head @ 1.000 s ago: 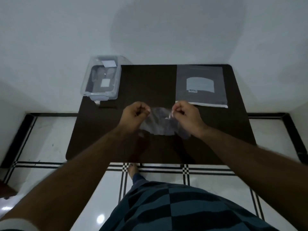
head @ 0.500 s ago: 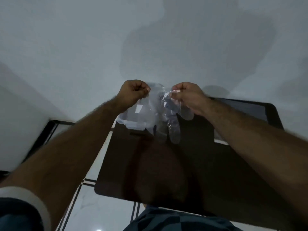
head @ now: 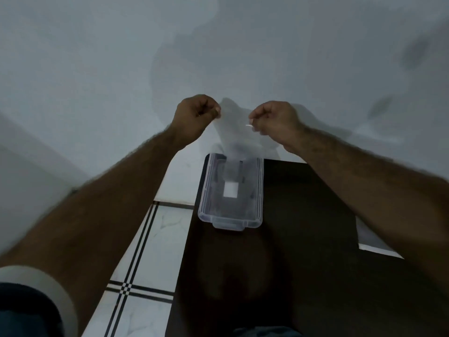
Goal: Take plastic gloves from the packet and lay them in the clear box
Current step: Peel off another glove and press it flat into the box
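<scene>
A thin clear plastic glove (head: 234,135) hangs between my two hands, above the far end of the clear box (head: 260,190). My left hand (head: 194,117) pinches its left top corner and my right hand (head: 275,120) pinches the right one. The glove's lower part droops toward the box's far rim. The box stands at the left rear corner of the dark table (head: 303,239); a white label shows through its bottom, and its other contents are too dim to tell. A strip of the packet (head: 371,242) shows at the right, mostly hidden behind my right forearm.
A pale wall rises right behind the table. White floor tiles with black lines (head: 145,239) lie left of the table. My forearms reach in from both lower corners.
My hands have carried the glove left and back, from the table's middle to above the box. The view has swung left, so the box is now central and the packet nearly out of sight.
</scene>
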A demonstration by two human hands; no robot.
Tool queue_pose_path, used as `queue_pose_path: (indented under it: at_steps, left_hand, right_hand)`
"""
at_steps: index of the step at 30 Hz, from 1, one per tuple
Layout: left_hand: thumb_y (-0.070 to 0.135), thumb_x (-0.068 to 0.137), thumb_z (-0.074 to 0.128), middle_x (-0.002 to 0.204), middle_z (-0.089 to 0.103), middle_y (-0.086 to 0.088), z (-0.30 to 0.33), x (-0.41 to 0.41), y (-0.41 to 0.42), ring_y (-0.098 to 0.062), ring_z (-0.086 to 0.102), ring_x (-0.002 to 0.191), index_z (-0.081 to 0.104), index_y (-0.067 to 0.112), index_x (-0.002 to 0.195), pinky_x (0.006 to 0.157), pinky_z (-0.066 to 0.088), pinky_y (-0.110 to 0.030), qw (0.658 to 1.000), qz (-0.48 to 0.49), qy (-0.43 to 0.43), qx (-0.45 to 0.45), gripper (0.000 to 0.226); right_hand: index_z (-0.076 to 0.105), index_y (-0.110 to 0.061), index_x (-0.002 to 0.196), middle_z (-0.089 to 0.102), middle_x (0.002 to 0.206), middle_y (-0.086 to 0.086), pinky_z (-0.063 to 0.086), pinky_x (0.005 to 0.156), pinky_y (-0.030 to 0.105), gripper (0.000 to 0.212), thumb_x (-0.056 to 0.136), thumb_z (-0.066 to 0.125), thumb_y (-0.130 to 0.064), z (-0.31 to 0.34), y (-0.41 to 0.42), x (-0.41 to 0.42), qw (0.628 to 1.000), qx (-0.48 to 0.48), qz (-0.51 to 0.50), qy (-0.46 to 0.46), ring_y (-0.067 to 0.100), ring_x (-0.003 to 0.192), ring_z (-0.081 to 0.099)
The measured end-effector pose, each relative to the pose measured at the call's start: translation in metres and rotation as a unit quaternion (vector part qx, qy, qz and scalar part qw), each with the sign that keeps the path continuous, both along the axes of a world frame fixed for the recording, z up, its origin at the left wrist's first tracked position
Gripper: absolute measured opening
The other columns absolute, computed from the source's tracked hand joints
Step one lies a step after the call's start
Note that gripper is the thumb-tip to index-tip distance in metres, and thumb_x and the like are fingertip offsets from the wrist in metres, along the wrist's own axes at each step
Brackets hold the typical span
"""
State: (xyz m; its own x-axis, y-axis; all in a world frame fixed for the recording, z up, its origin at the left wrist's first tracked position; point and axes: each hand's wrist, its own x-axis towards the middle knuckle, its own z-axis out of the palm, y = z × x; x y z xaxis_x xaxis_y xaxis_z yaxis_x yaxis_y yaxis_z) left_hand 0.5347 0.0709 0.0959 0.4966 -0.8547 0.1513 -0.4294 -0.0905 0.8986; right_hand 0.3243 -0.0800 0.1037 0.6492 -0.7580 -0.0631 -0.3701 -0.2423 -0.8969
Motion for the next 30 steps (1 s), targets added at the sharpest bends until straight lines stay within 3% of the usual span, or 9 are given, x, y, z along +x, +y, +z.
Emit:
queue_pose_path:
  at_steps: [4, 8, 13, 17, 19, 23, 27, 30]
  left_hand:
    - [0.023, 0.101, 0.072, 0.097, 0.081, -0.005, -0.006, 0.001, 0.019, -0.026, 0.078, 0.097, 0.075, 0.027, 0.093, 0.094, 0.062, -0.052, 0.998, -0.032, -0.036, -0.045, 0.01]
    - [0.021, 0.104, 0.071, 0.1, 0.081, 0.002, -0.026, -0.007, 0.048, -0.02, 0.076, 0.094, 0.075, 0.026, 0.1, 0.083, 0.059, -0.04, 0.992, -0.039, -0.107, -0.062, 0.007]
    - [0.018, 0.104, 0.071, 0.106, 0.081, 0.007, -0.061, -0.019, 0.077, -0.01, 0.076, 0.1, 0.08, 0.015, 0.109, 0.091, 0.056, -0.025, 0.981, -0.086, -0.173, -0.011, 0.011]
    - [0.024, 0.103, 0.07, 0.101, 0.083, 0.005, -0.09, -0.026, 0.081, -0.016, 0.076, 0.082, 0.082, 0.016, 0.108, 0.076, 0.055, -0.028, 0.956, -0.127, -0.265, 0.014, 0.016]
    - [0.024, 0.102, 0.07, 0.099, 0.083, 0.004, -0.102, -0.028, 0.081, -0.015, 0.075, 0.076, 0.082, 0.015, 0.107, 0.075, 0.054, -0.026, 0.941, -0.162, -0.297, 0.027, 0.016]
    - [0.031, 0.102, 0.065, 0.1, 0.083, 0.007, -0.131, -0.032, 0.083, -0.016, 0.075, 0.082, 0.08, 0.024, 0.11, 0.086, 0.055, -0.037, 0.914, -0.21, -0.335, 0.091, 0.018]
    - [0.034, 0.1, 0.059, 0.092, 0.079, 0.004, -0.154, -0.037, 0.081, -0.021, 0.072, 0.084, 0.077, 0.026, 0.109, 0.096, 0.043, -0.04, 0.88, -0.237, -0.385, 0.147, 0.021]
    - [0.03, 0.1, 0.059, 0.085, 0.076, 0.003, -0.159, -0.042, 0.077, -0.024, 0.07, 0.08, 0.075, 0.024, 0.103, 0.098, 0.039, -0.041, 0.859, -0.241, -0.418, 0.171, 0.018]
  right_hand:
    - [0.08, -0.013, 0.099, 0.081, 0.09, -0.002, 0.063, 0.082, 0.029, 0.012, 0.089, 0.081, -0.006, -0.01, 0.013, -0.007, 0.996, -0.082, 0.04, -0.027, 0.016, 0.087, 0.079]
    - [0.08, -0.01, 0.108, 0.081, 0.096, -0.003, 0.063, 0.085, 0.025, 0.014, 0.094, 0.079, -0.013, -0.028, 0.033, -0.028, 0.978, -0.187, 0.086, -0.044, 0.009, 0.087, 0.077]
    - [0.08, -0.01, 0.114, 0.081, 0.105, -0.001, 0.058, 0.086, 0.018, 0.017, 0.098, 0.074, -0.013, -0.056, 0.05, -0.045, 0.947, -0.274, 0.169, 0.006, 0.004, 0.089, 0.072]
    - [0.076, -0.014, 0.124, 0.081, 0.112, 0.002, 0.058, 0.083, 0.028, 0.024, 0.1, 0.071, -0.017, -0.08, 0.053, -0.052, 0.927, -0.297, 0.211, 0.085, 0.002, 0.085, 0.065]
    - [0.073, -0.017, 0.129, 0.08, 0.116, 0.001, 0.06, 0.087, 0.036, 0.027, 0.103, 0.066, -0.022, -0.095, 0.054, -0.053, 0.909, -0.307, 0.249, 0.132, 0.006, 0.088, 0.068]
    - [0.071, -0.019, 0.133, 0.078, 0.123, 0.001, 0.051, 0.091, 0.032, 0.032, 0.104, 0.06, -0.026, -0.122, 0.059, -0.055, 0.881, -0.31, 0.295, 0.204, 0.021, 0.106, 0.073]
    - [0.072, -0.014, 0.127, 0.079, 0.11, 0.008, 0.051, 0.094, 0.037, 0.027, 0.103, 0.062, -0.02, -0.139, 0.07, -0.052, 0.844, -0.346, 0.33, 0.243, 0.027, 0.098, 0.071]
    - [0.073, -0.012, 0.122, 0.079, 0.101, 0.011, 0.048, 0.111, 0.05, 0.023, 0.101, 0.063, -0.015, -0.155, 0.069, -0.049, 0.803, -0.391, 0.362, 0.266, 0.029, 0.093, 0.074]
